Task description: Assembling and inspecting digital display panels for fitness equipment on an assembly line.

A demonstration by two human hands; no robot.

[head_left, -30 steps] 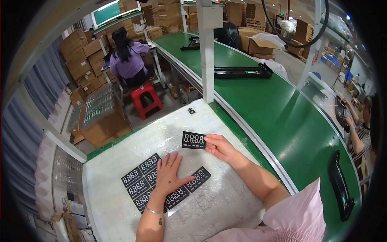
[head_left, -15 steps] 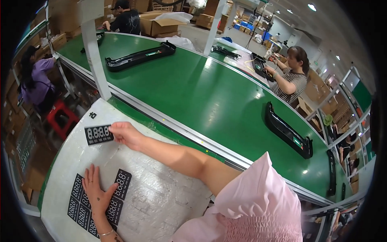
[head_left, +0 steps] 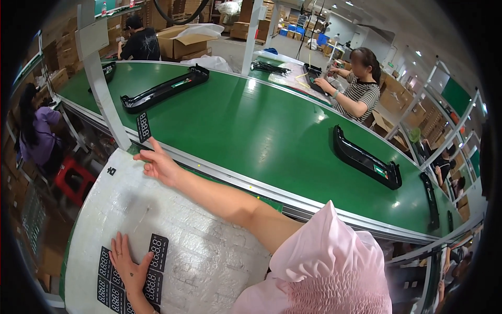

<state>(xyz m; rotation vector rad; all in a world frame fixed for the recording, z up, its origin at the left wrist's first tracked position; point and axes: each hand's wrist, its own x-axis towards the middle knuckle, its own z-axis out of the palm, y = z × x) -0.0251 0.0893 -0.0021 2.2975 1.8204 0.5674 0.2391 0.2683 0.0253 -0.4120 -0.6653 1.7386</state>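
Observation:
My left hand [head_left: 128, 267] lies flat with fingers spread over several black digital display panels [head_left: 159, 252] laid in rows on the white work surface [head_left: 209, 248]. Past the surface's far edge, my right hand [head_left: 162, 165] reaches toward the green conveyor belt, its fingers apart. One more display panel [head_left: 143, 126], with white digit segments, is at the belt's near edge, just beyond the right index fingertip. Whether the fingertip still touches that panel I cannot tell. A small black piece [head_left: 111, 171] sits on the white surface, left of the right hand.
Long black curved housings [head_left: 167, 89] rest on the green belt [head_left: 246, 131], another housing [head_left: 366, 157] at right. A white post [head_left: 104, 94] rises near my right hand. Across the belt a person in stripes [head_left: 361, 89] works; others sit at left. A red stool [head_left: 76, 178] stands left.
My right hand has moved from over the white surface out to the belt edge. Its fingers have opened from the display panel, which is now beyond them. The left hand stays on the panels.

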